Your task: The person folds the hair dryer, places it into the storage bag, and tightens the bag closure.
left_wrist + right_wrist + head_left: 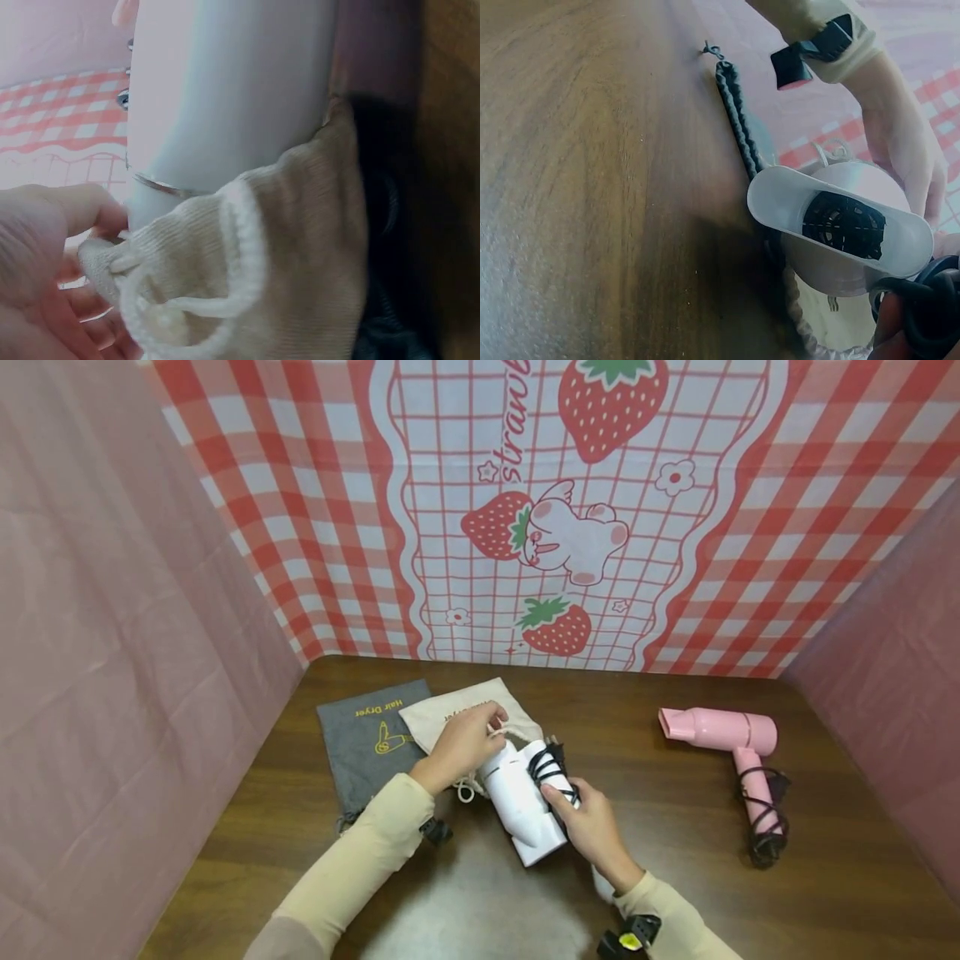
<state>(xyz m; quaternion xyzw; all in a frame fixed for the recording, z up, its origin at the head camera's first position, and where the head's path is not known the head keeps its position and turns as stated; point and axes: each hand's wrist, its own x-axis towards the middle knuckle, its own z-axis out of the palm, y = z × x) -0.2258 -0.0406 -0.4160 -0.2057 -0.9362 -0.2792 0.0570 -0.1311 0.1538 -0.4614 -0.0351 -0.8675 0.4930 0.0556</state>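
Note:
A white hair dryer (517,802) lies aslant at the middle of the table, its handle folded along the body and wrapped in black cord (546,767). My right hand (596,827) grips it by the corded handle. The dryer's rear end sits inside the mouth of a beige drawstring bag (300,225). At that mouth, my left hand (468,735) pinches the cloth edge beside the dryer body. A pale rope drawstring (244,255) loops over the bag. Facing the right wrist camera is the wide flat nozzle (780,199); part of the handle is hidden by fingers.
Left of the beige bag lies a grey pouch (348,760) with yellow hair dryer print. A pink hair dryer (727,731) with a cord-wrapped handle rests on the right of the wooden table (637,877). Strawberry-patterned cloth (480,610) hangs behind, with pink cloth at both sides.

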